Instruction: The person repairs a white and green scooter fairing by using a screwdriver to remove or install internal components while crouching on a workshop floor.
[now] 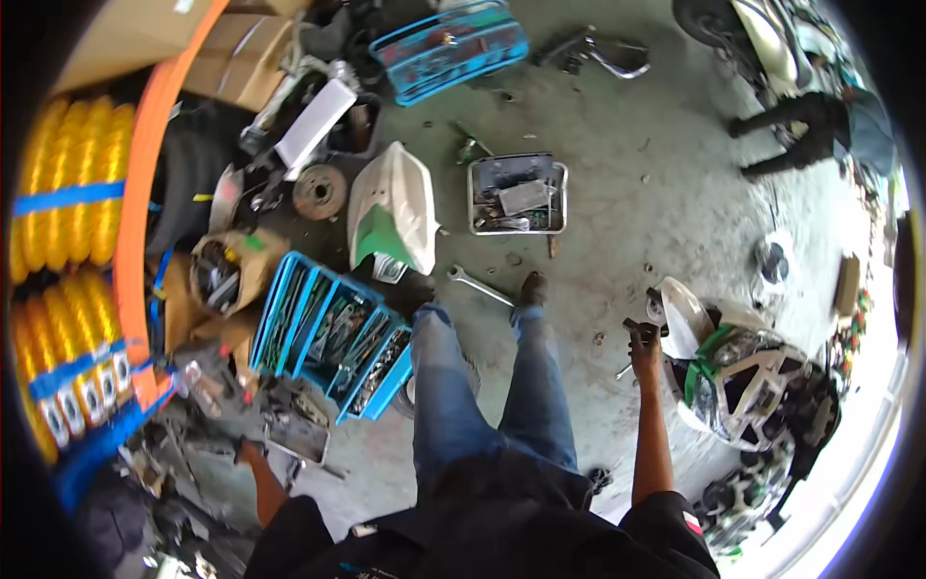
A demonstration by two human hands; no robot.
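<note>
My right hand (644, 340) is stretched forward at the right, closed around a small dark part (633, 326) whose kind I cannot make out. White and green motorcycle body panels (687, 318) lie just beyond that hand. My left hand (252, 452) hangs low at the left, next to a grey metal tray (307, 439); its fingers are too small and blurred to read. A blue cantilever toolbox (333, 333) full of wrenches and other hand tools stands spread beside my left leg. On the floor by my feet rests a large wrench (480, 286).
Ahead sits a metal tray of parts (518, 228). A white and green fairing (394, 207), a brake disc (318, 192) and a second blue toolbox (449, 53) lie around. An orange rack (145, 193) borders the left. At the far right a person (820, 135) bends near a motorcycle (757, 43).
</note>
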